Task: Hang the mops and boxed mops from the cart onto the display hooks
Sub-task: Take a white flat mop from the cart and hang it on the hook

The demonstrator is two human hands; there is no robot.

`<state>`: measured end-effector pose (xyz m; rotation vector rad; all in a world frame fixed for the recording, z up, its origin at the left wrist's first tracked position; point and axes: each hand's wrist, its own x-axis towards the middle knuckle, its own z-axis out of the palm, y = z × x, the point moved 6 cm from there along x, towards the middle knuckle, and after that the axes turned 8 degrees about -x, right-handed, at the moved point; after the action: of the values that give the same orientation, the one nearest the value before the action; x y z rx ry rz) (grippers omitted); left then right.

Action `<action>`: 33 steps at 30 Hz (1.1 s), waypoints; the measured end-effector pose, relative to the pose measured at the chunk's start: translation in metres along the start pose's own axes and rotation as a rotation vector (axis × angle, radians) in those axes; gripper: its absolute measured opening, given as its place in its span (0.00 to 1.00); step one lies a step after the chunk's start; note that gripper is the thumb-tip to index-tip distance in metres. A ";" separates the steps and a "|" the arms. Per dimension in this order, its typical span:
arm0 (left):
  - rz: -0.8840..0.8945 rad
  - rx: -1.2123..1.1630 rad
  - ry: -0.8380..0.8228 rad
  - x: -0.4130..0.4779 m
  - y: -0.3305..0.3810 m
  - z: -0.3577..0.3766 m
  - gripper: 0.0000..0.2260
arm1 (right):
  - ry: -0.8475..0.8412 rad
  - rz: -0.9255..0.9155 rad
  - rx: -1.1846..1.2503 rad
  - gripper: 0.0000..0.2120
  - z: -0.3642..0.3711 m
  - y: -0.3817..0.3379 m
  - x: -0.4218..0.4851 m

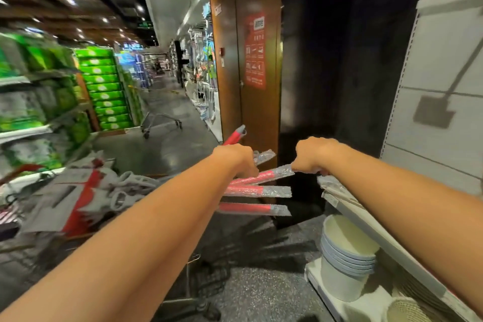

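Several red mop handles in clear wrap (257, 191) stick out of the cart toward the right, fanned apart. My left hand (235, 158) grips one wrapped handle near its tip. My right hand (313, 155) grips the end of another wrapped red handle (277, 172). Boxed mops (78, 191) with grey and red printing lie piled in the cart (198, 282) at the left, with white mop heads (130, 185) beside them. A grey mop (444, 102) hangs on the white display panel at the right.
Stacked pale buckets (347, 256) stand on the low white shelf at the right. A brown door with a red sign (254, 49) is straight ahead. An empty trolley (159, 117) stands down the aisle, beside green boxed goods (104, 86).
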<state>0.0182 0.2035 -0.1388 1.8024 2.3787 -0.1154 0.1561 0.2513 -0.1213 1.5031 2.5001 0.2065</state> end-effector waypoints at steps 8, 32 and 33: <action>-0.251 -0.086 0.033 0.004 -0.039 0.024 0.19 | 0.079 -0.241 -0.115 0.11 0.008 -0.040 0.057; -0.714 -0.189 0.085 -0.045 -0.288 0.096 0.16 | 0.169 -0.740 -0.214 0.15 0.031 -0.330 0.124; -0.706 -0.190 0.089 -0.041 -0.301 0.096 0.16 | 0.170 -0.728 -0.207 0.16 0.028 -0.341 0.129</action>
<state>-0.2531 0.0676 -0.2364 0.8424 2.8575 0.1116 -0.1867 0.2059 -0.2417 0.4557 2.8565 0.4554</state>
